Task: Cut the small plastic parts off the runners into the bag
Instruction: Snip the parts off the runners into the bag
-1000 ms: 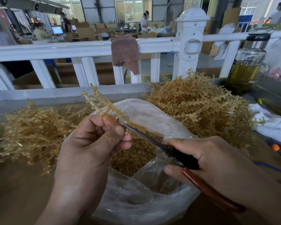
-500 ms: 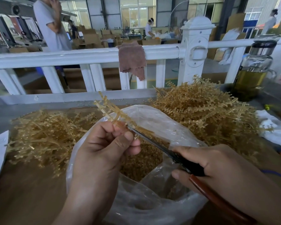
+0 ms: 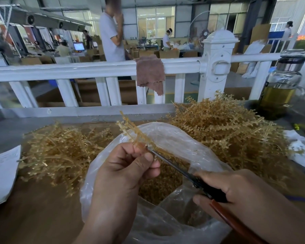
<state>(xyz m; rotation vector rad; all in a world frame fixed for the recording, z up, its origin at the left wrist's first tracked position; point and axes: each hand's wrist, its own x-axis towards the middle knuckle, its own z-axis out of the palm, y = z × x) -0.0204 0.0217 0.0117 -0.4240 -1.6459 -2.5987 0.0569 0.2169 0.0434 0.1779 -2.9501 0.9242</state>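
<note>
A brown cloth is draped over the white railing beyond the left hand; a glass bottle of yellow liquid is stood beyond the right hand; paper is laid further left.

The brown table bears runner heaps, bag, paper.

A white railing crosses mid-frame, with a brown cloth draped over it. Beyond, along the top, daylight comes through big windows into a hall of cardboard boxes. A person in a pale shirt stands upper centre.
</note>
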